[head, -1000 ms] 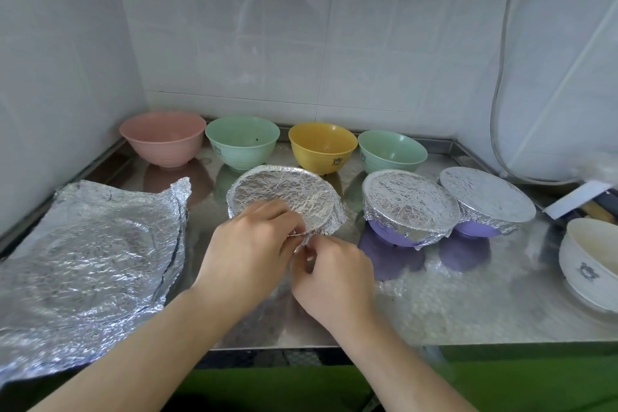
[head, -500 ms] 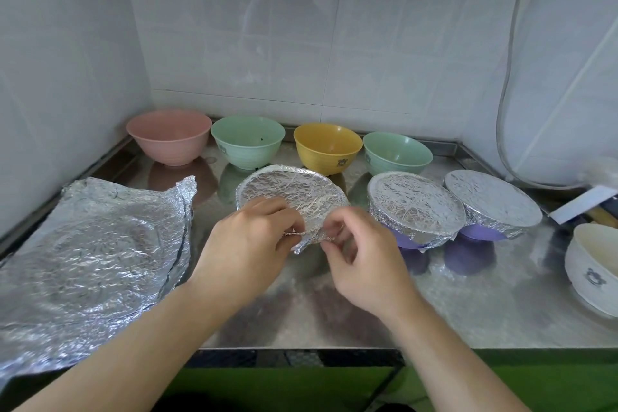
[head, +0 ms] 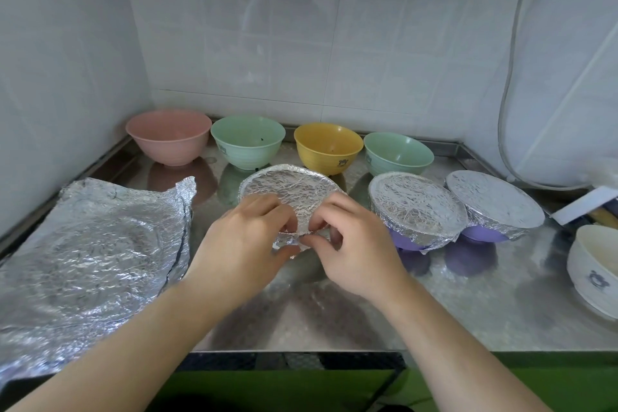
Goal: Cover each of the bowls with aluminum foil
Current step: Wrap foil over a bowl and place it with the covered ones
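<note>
A foil-covered bowl [head: 290, 187] stands in the middle of the steel counter. My left hand [head: 245, 247] and my right hand [head: 354, 244] both pinch the foil at its near rim, fingertips almost touching. Two purple bowls with foil over them [head: 416, 204] [head: 495, 199] stand to the right. Along the back wall sit uncovered bowls: pink [head: 169, 135], green [head: 248, 140], yellow [head: 327, 147] and another green [head: 398, 152]. A stack of crinkled foil sheets [head: 90, 251] lies at the left.
A white bowl [head: 593, 264] sits at the right edge of the counter [head: 334, 318]. Behind it lie a white box and a wooden handle [head: 588, 207]. A grey hose [head: 505, 104] hangs down the right wall. Tiled walls close in the left and back.
My right hand rose from below the bowl's near rim and now pinches the foil beside my left hand. The view shifted slightly.
</note>
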The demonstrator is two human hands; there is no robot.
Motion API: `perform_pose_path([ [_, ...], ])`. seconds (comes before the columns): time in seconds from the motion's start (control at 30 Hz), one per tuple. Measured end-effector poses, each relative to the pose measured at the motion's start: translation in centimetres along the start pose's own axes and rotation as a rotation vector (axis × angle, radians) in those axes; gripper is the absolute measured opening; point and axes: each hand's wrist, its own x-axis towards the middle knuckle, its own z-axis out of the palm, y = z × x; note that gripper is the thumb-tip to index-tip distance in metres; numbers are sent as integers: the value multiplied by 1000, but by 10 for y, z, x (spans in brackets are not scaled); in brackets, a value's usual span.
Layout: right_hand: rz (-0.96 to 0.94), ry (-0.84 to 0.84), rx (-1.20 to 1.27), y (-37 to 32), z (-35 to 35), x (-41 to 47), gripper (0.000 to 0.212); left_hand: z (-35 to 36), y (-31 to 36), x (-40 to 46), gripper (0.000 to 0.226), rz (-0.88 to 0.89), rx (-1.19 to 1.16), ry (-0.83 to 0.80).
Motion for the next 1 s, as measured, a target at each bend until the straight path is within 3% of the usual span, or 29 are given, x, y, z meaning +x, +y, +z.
perform_pose_path([
  [0.13,-36,66,-9,-3,7,1,24,4,1,-1,38,9,71,48],
  [0.3,-12,-6,130,-8,4,0,18,3,-4,-4,42,6,114,59],
  [0.37,59,31,230,-4,-3,0,12,0,-8,-3,45,1,120,43],
  [0.47,144,116,160,8,-9,-2,19,-7,-17,-1,45,-45,96,15],
  [0.6,137,45,153,12,-5,-3,17,-15,-15,1,40,-89,29,-47],
  [0.77,115,43,191,5,-1,-1,16,-3,5,4,33,-18,28,-88],
  [0.9,339,172,146,11,2,-14,28,3,6,8,15,-67,34,-18],
  [1.0,470,60,113,6,11,-26,40,7,7,7,15,-71,56,-9],
])
